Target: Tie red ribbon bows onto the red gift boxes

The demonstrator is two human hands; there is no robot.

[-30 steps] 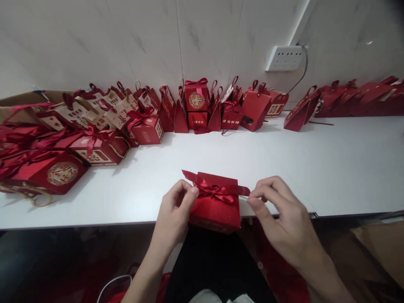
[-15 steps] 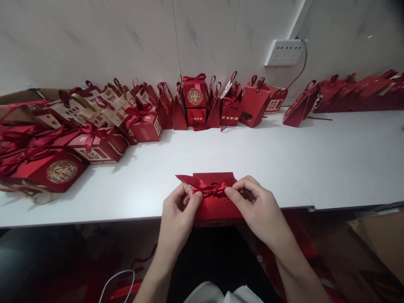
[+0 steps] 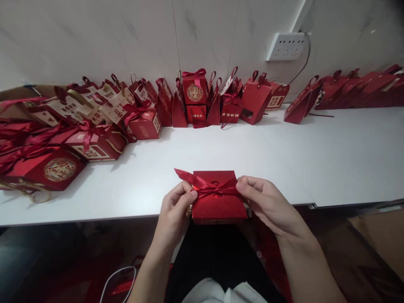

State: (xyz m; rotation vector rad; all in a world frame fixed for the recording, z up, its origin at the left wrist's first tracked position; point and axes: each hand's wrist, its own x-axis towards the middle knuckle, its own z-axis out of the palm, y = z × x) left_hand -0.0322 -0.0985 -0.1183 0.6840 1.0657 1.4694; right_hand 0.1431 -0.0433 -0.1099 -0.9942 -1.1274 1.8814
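Observation:
A red box (image 3: 219, 208) sits at the front edge of the white table, right in front of me. Across its top runs a shiny red ribbon (image 3: 206, 187), knotted near the middle, with one pointed tail sticking out to the upper left. At the box's left side my left hand (image 3: 178, 206) pinches the ribbon between thumb and fingers. My right hand (image 3: 263, 202) pinches the ribbon at the upper right corner of the box. Part of a gold cord shows beside my left fingertips.
Red gift boxes (image 3: 91, 143) crowd the left of the white table (image 3: 151, 168). More boxes (image 3: 257, 101) line the wall, under a power strip (image 3: 286, 46) with a cable. A white cord (image 3: 118, 271) hangs below the table.
My right hand has moved outward to the right, and my left hand slightly to the left. The ribbon's loops look drawn flatter, and more of the knot and box top shows.

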